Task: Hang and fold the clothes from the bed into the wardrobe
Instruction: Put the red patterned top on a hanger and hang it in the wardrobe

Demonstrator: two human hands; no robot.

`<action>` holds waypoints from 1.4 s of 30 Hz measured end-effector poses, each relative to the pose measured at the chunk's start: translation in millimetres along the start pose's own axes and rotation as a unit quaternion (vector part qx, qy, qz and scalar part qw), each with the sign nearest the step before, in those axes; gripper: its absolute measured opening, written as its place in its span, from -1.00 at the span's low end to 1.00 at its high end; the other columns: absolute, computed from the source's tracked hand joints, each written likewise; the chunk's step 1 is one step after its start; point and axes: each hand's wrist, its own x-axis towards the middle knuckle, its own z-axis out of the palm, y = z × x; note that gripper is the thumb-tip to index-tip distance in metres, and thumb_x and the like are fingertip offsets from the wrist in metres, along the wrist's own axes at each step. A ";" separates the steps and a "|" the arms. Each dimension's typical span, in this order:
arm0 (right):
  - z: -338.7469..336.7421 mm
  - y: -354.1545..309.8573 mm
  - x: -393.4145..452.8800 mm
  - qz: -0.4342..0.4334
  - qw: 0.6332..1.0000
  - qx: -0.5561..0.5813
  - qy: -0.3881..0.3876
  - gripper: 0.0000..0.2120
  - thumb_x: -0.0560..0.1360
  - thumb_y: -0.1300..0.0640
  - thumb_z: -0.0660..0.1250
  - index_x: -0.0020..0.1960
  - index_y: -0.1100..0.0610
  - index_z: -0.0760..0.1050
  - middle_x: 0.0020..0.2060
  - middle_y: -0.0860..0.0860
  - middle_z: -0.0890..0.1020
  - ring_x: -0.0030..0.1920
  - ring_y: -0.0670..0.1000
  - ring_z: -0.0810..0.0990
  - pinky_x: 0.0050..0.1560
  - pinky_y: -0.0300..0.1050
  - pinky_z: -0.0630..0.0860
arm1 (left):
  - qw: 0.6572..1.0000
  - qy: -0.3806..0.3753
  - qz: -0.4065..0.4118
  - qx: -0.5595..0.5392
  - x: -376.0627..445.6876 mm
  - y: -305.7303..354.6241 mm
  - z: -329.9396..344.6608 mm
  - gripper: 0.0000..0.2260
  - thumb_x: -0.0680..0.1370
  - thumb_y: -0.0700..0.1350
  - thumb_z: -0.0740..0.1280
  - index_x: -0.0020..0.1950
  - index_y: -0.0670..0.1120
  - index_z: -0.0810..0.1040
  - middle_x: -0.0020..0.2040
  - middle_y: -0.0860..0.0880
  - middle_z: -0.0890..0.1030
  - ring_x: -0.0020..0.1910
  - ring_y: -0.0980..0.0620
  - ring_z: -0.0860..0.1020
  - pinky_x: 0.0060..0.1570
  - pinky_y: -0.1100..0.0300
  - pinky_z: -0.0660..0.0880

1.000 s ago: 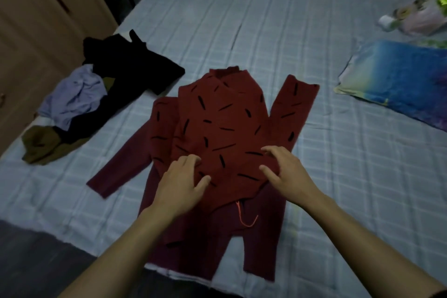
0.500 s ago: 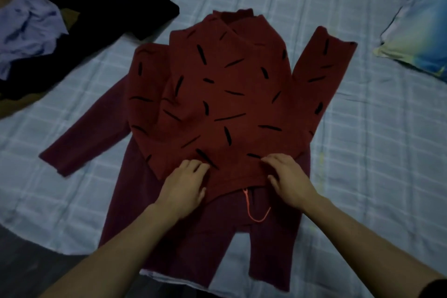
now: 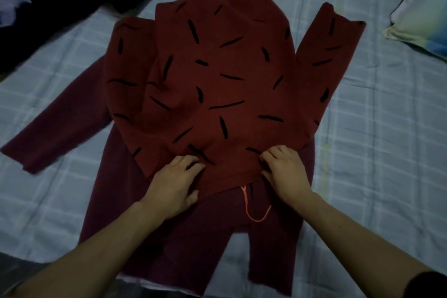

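Both hands, left hand (image 3: 174, 182) and right hand (image 3: 286, 172), had slid nearer along the red top (image 3: 217, 84), fingers pinching its hem.

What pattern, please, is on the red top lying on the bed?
Short black dashes scattered over the red top, clearest in the head view.

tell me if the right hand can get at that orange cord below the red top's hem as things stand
Probably yes. The orange cord lies uncovered on the dark maroon garment, just inside the right hand, which grips the red top hem; nothing lies between.
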 end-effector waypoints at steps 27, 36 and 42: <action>-245.2 -23.1 6.3 -0.038 0.940 0.205 0.270 -0.89 0.50 0.14 0.43 -0.01 0.13 0.56 -0.14 -0.03 0.57 -0.13 0.00 0.55 -0.07 -0.03 0.50 | 0.920 0.384 0.045 -0.062 -23.4 54.1 -232.9 -0.85 0.57 -0.16 0.37 0.10 -0.16 0.65 -0.11 -0.03 0.53 -0.21 0.02 0.53 -0.24 0.12 0.54; -402.6 -68.3 -6.8 -0.077 0.910 0.204 0.353 -0.87 0.52 0.09 0.39 -0.14 0.05 0.45 -0.26 -0.09 0.50 -0.24 -0.08 0.48 -0.20 -0.19 0.41 | 0.878 0.475 0.041 -0.038 -62.3 92.9 -389.3 -0.88 0.55 -0.15 0.39 0.06 -0.10 0.66 -0.12 -0.03 0.53 -0.18 -0.03 0.54 -0.27 0.08 0.51; -488.2 -92.2 -16.9 -0.100 0.895 0.191 0.392 -0.84 0.54 0.01 0.33 -0.18 -0.01 0.41 -0.29 -0.16 0.48 -0.26 -0.18 0.47 -0.28 -0.36 0.32 | 0.843 0.535 0.051 -0.029 -83.6 109.4 -467.4 -0.91 0.56 -0.14 0.38 0.03 -0.08 0.64 -0.13 0.00 0.51 -0.18 -0.03 0.53 -0.24 0.09 0.51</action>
